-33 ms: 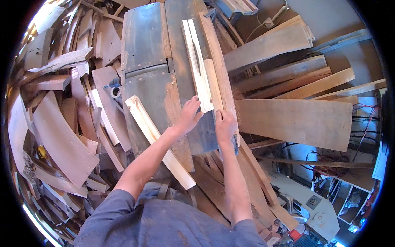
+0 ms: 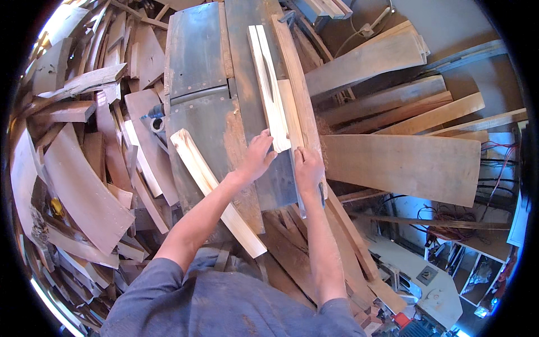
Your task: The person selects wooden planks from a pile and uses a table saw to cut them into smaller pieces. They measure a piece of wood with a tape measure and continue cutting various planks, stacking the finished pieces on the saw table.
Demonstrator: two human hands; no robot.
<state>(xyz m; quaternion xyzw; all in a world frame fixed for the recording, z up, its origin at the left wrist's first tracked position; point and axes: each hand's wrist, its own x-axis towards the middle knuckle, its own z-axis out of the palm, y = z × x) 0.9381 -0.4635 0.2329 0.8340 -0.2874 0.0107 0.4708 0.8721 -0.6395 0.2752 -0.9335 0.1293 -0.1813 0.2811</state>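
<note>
A pale wooden piece (image 2: pixel 275 118), split by a long slit toward its far end, lies lengthwise on the metal machine table (image 2: pixel 196 56). My left hand (image 2: pixel 258 154) grips its near end from the left, thumb by the end face and fingers along the side. A thinner light-brown wooden strip (image 2: pixel 290 112) runs alongside on the right. The fingers of my right hand (image 2: pixel 309 165) are closed on the near part of that strip. Beyond it stands a long wooden fence (image 2: pixel 295 73). Another pale wooden strip (image 2: pixel 216 188) lies slantwise under my left forearm.
Piled boards and offcuts (image 2: pixel 84 180) crowd the left side. Wide planks (image 2: pixel 404 163) lean to the right of the fence. A dark slot (image 2: pixel 199 96) crosses the machine table. At lower right stands a grey machine top (image 2: pixel 432 286), with tangled cables (image 2: pixel 443 219) above it.
</note>
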